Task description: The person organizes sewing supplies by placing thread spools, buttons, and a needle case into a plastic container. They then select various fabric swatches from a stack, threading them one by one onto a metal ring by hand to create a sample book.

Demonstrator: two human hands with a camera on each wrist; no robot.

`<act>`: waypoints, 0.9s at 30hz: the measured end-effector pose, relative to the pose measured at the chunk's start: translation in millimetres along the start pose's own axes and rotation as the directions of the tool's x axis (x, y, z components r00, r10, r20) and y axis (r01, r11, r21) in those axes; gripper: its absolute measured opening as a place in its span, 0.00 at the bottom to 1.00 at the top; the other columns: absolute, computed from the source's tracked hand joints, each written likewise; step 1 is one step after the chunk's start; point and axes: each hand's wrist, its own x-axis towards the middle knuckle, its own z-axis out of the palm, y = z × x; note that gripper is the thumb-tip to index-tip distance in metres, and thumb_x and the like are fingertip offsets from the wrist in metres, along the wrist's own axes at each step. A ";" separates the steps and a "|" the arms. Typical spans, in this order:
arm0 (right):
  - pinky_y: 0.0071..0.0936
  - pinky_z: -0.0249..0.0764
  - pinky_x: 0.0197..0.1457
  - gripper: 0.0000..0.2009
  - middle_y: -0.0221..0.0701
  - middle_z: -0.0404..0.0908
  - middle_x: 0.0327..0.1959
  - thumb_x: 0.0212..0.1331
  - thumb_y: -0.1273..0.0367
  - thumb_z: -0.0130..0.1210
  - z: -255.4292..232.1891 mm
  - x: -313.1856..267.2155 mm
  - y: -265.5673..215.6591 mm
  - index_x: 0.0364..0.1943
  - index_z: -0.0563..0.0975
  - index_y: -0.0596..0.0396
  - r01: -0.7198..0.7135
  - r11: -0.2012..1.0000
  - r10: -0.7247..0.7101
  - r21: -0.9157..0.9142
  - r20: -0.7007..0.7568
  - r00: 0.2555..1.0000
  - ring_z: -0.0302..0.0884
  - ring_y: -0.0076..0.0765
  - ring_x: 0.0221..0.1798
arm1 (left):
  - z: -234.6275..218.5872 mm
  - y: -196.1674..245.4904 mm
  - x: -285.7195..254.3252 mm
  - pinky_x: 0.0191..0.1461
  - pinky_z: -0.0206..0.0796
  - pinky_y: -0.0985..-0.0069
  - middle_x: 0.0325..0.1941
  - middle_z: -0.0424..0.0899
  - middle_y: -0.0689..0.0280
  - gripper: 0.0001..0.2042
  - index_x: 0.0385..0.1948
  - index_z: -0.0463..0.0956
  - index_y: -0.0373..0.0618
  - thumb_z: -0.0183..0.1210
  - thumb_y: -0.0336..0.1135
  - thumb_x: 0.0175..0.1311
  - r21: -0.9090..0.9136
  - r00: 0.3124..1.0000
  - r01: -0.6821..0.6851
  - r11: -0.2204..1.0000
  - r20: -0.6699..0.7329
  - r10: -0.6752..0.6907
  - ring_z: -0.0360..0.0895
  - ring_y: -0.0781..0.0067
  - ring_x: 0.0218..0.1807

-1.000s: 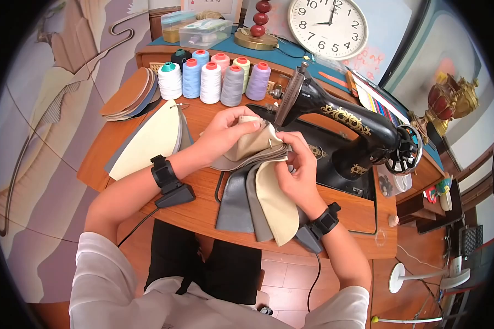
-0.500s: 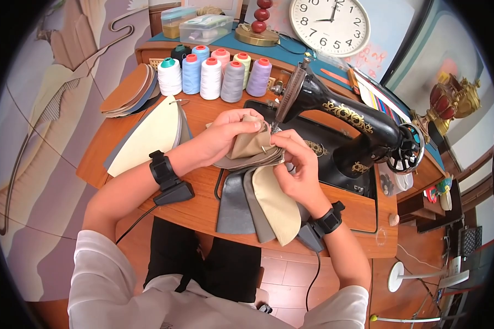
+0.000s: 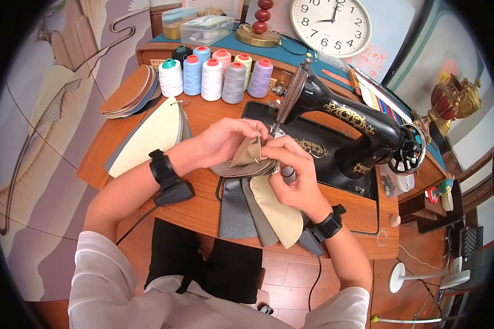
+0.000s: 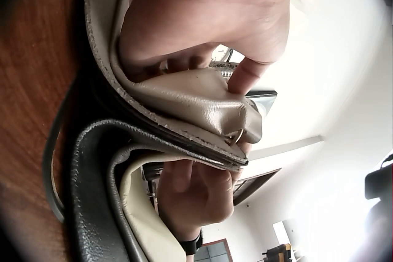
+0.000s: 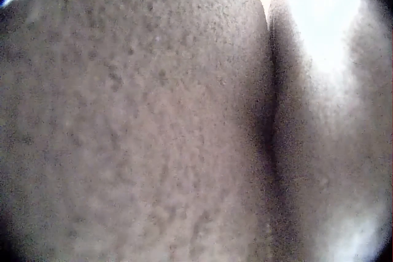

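Observation:
My left hand (image 3: 217, 142) pinches a folded tan leather swatch (image 3: 246, 154), part of a ringed stack lying in front of the sewing machine needle. Across from it, my right hand (image 3: 299, 183) grips the right end of the stack near a small metal ring (image 4: 238, 136), its index finger stretched over toward the fold. Black, grey and cream swatches (image 3: 277, 203) fan out below toward the table's front edge. In the left wrist view the curled tan piece (image 4: 196, 96) bulges under my left fingers. A rough grey-brown surface (image 5: 141, 121) fills most of the right wrist view.
A black sewing machine (image 3: 351, 120) stands right behind my hands. Several thread cones (image 3: 211, 79) line the back. A second swatch set (image 3: 148, 137) lies at left, with brown pieces (image 3: 127, 93) behind it. Plastic boxes (image 3: 206, 30) and a clock (image 3: 330, 24) are farther back.
My right hand has shifted slightly down, its index finger now reaching farther left over the tan fold. The loose swatches below have swung a little to the right. My left hand keeps its hold.

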 end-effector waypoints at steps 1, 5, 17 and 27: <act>0.18 0.67 0.28 0.24 0.28 0.79 0.44 0.44 0.84 0.48 0.0 0.2 0.4 0.47 0.83 0.55 0.000 1.000 0.000 0.000 -0.001 1.000 0.71 0.21 0.32 | 5.4 0.1 -0.6 0.66 0.64 0.67 0.55 0.78 0.58 0.13 0.44 0.75 0.41 0.53 0.37 0.63 0.000 1.000 0.001 1.000 0.000 -0.001 0.75 0.66 0.58; 0.19 0.67 0.28 0.24 0.30 0.78 0.45 0.44 0.84 0.49 0.2 -0.1 1.9 0.49 0.82 0.55 -0.006 0.999 0.004 -0.045 -0.036 0.999 0.72 0.22 0.32 | 13.7 -6.6 -0.8 0.65 0.64 0.71 0.60 0.76 0.62 0.14 0.50 0.74 0.44 0.57 0.34 0.64 0.161 0.955 -0.163 0.974 -0.224 0.196 0.73 0.72 0.60; 0.19 0.72 0.34 0.19 0.34 0.78 0.48 0.55 0.83 0.53 11.7 -1.2 15.0 0.52 0.79 0.57 -0.033 0.992 -0.008 -0.126 -0.317 0.948 0.77 0.23 0.35 | 18.2 -4.0 -1.4 0.66 0.67 0.74 0.57 0.83 0.64 0.14 0.55 0.80 0.39 0.60 0.31 0.71 0.443 0.896 -0.340 0.830 -0.116 0.429 0.77 0.76 0.59; 0.18 0.78 0.36 0.18 0.34 0.77 0.51 0.62 0.83 0.53 8.9 1.4 20.4 0.56 0.77 0.56 -0.116 0.992 0.086 -0.051 -0.394 0.915 0.76 0.18 0.35 | 22.8 -8.9 -1.5 0.57 0.73 0.79 0.57 0.85 0.63 0.19 0.59 0.80 0.43 0.66 0.33 0.67 0.583 0.886 -0.349 0.734 -0.050 0.461 0.81 0.78 0.54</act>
